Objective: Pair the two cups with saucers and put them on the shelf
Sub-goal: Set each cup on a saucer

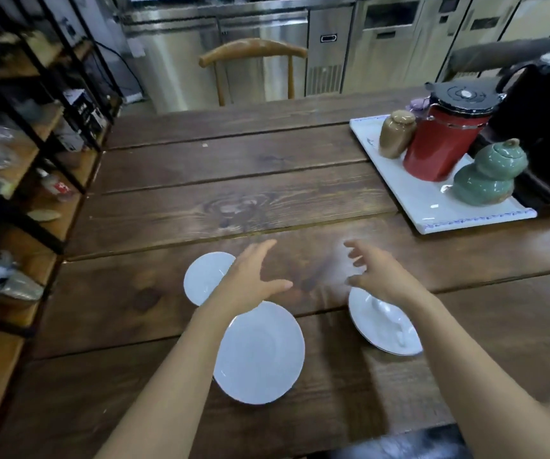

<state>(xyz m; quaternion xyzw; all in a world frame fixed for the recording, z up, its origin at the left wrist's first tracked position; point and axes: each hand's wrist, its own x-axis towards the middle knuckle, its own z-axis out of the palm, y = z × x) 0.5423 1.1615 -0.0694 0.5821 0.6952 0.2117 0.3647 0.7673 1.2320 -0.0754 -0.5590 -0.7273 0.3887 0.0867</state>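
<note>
Three white round dishes lie on the dark wooden table [234,180]. A large white saucer [260,356] sits nearest me in the middle. A smaller white dish [204,276] lies behind it to the left, partly under my left hand [253,279]. A second white saucer [383,323] lies to the right, partly under my right hand [376,276]. Both hands hover just above the table with fingers spread, holding nothing. I cannot make out any cup clearly; the picture is blurred.
A black-framed wooden shelf [28,167] with clutter stands along the left edge of the table. A white tray [432,207] at the right carries a red canister [442,137], a brown jar [396,134] and a green gourd jar [489,173]. A wooden chair [253,51] stands behind the table.
</note>
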